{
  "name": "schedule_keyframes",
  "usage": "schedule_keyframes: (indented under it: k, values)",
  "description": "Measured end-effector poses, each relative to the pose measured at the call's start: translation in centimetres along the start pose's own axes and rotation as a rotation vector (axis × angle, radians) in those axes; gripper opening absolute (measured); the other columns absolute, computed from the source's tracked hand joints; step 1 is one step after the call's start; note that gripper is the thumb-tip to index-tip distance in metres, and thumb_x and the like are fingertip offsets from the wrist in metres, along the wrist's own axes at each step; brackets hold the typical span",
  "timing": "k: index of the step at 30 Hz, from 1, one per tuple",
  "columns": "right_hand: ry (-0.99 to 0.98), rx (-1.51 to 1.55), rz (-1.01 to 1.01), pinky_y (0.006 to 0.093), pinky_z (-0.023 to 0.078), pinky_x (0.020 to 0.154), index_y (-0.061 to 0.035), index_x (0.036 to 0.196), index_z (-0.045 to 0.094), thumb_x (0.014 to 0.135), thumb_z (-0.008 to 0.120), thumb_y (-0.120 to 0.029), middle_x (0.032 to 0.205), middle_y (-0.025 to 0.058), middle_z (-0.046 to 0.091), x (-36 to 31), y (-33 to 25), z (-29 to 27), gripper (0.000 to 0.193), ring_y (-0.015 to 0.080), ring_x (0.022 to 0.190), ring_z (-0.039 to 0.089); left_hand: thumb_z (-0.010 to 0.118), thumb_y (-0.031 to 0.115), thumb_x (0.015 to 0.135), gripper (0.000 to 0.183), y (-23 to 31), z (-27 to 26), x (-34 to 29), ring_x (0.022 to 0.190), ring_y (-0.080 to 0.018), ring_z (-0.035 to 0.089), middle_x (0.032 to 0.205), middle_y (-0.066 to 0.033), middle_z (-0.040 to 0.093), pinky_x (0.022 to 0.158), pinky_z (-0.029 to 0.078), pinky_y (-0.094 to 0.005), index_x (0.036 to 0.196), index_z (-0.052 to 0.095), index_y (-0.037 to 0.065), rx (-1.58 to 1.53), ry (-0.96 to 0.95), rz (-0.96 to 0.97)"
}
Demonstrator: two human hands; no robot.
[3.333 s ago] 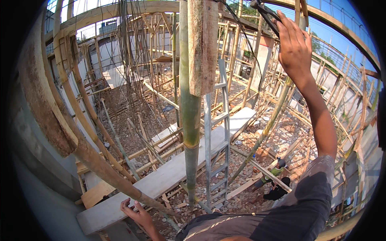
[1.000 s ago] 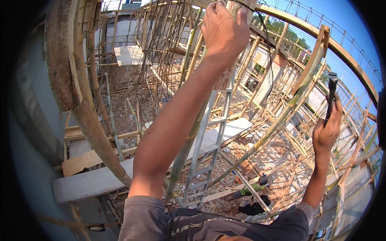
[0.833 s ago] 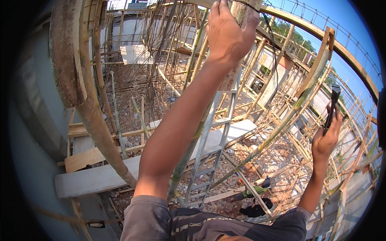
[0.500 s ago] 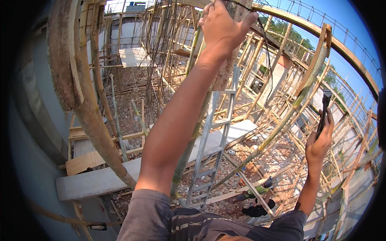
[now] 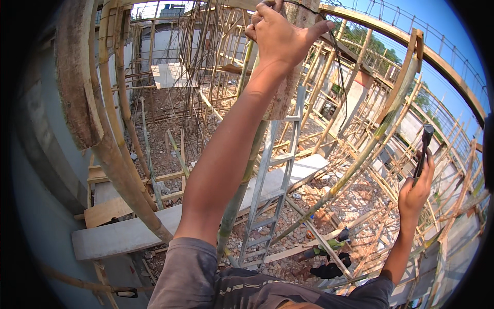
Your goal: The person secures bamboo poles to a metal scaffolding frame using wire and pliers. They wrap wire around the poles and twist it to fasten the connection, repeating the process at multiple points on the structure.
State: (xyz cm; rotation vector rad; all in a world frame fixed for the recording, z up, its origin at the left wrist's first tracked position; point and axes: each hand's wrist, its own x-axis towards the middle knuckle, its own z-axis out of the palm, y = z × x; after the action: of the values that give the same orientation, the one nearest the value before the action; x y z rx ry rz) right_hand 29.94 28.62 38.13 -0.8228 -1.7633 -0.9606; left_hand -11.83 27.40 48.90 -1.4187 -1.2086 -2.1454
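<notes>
My left hand (image 5: 282, 38) is raised at the top middle, its fingers wrapped round the left edge of an upright wooden board (image 5: 282, 105) and its thumb stretched across to the right. Behind my forearm, a greenish bamboo pole (image 5: 237, 206) runs down below the board. A dark cord (image 5: 339, 67) hangs just right of it. Out to the right, my right hand (image 5: 415, 195) is closed round the handle of a black hammer (image 5: 427, 135), held head up. The handle's lower part is hidden in the palm.
An aluminium ladder (image 5: 264, 190) stands just right of my left arm. Thick bamboo poles and a rough plank (image 5: 77, 77) rise at left. A long pale slab (image 5: 123, 234) crosses below. Two people (image 5: 332, 262) are down on the rubble at lower right.
My right hand has moved slightly right and down with the hammer. My left hand stays on the board, with its fingers shifted a little. The view has moved slightly.
</notes>
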Motion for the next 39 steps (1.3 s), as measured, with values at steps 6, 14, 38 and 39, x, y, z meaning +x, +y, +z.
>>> schedule_keyframes:
  k: [6, 14, 38, 39]
  values:
    - [-0.001, 0.088, -0.029, 0.0486, 0.043, 0.112, 0.0049, 0.14, 0.048, 0.073, 0.044, 0.016, 0.145, 0.023, 0.049, 2.3, -1.2, 0.9, 0.068, 0.0412, 0.135, 0.05, 0.071, 0.078, 0.075, 0.131, -1.3, 0.5, 0.2, 0.14, -0.0473, 0.038, 0.15, -0.0397, 0.032, 0.12, 0.03, -0.0535, 0.147, 0.013, -0.014, 0.049, 0.08, 0.076]
    - [-0.108, 0.11, -0.131, 0.0501, 0.049, 0.107, 0.0059, 0.135, 0.049, 0.07, 0.043, 0.017, 0.142, 0.0257, 0.049, 0.1, -2.6, 0.1, 0.066, 0.0444, 0.128, 0.055, 0.071, 0.073, 0.079, 0.119, -0.6, -0.2, -0.8, 0.142, -0.0446, 0.029, 0.149, -0.0339, 0.031, 0.118, 0.027, -0.0579, 0.151, 0.023, -0.01, 0.095, 0.048, 0.043]
    - [-1.066, 1.858, 1.183, 0.0279, 0.049, 0.096, -0.0032, 0.152, 0.042, 0.085, 0.048, 0.014, 0.138, 0.0061, 0.056, -30.3, -30.6, 7.0, 0.069, 0.0131, 0.121, 0.057, 0.082, 0.037, 0.087, 0.089, -7.0, -18.3, -53.5, 0.131, -0.0353, 0.054, 0.145, -0.0265, 0.049, 0.107, 0.045, -0.0426, 0.15, 0.035, -0.004, -0.281, -0.976, -1.039]
    - [-1.163, 1.829, 1.134, 0.0261, 0.049, 0.093, -0.0048, 0.152, 0.043, 0.085, 0.05, 0.012, 0.138, 0.0047, 0.057, -30.4, -31.3, 6.9, 0.069, 0.0107, 0.117, 0.058, 0.084, 0.036, 0.084, 0.091, -7.6, -19.3, -54.2, 0.127, -0.0316, 0.055, 0.14, -0.0231, 0.052, 0.105, 0.046, -0.0406, 0.148, 0.035, -0.004, -0.249, -1.012, -1.084]
